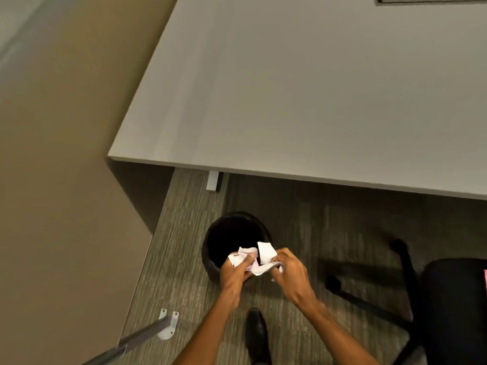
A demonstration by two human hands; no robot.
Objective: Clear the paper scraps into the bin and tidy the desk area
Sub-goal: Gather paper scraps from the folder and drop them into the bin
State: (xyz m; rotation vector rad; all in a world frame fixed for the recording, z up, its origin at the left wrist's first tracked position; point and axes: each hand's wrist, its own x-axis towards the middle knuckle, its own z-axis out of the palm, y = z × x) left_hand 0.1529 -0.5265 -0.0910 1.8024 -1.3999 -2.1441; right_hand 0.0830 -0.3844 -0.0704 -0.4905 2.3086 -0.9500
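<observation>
A round black bin (210, 248) stands on the carpet just in front of the desk's near edge. Above its right rim both hands hold a bunch of crumpled white paper scraps (264, 252). My left hand (234, 275) grips the left part of the bunch. My right hand (290, 270) pinches the right part. The scraps hang over the bin's dark opening, whose inside looks black. The grey desk (303, 101) fills the upper right of the view.
A black office chair (453, 299) with a wheeled base stands at the right. A beige partition wall (58, 180) runs down the left. A metal bracket (168, 324) sits on the floor at the lower left. A dark shoe (257, 335) is below the hands.
</observation>
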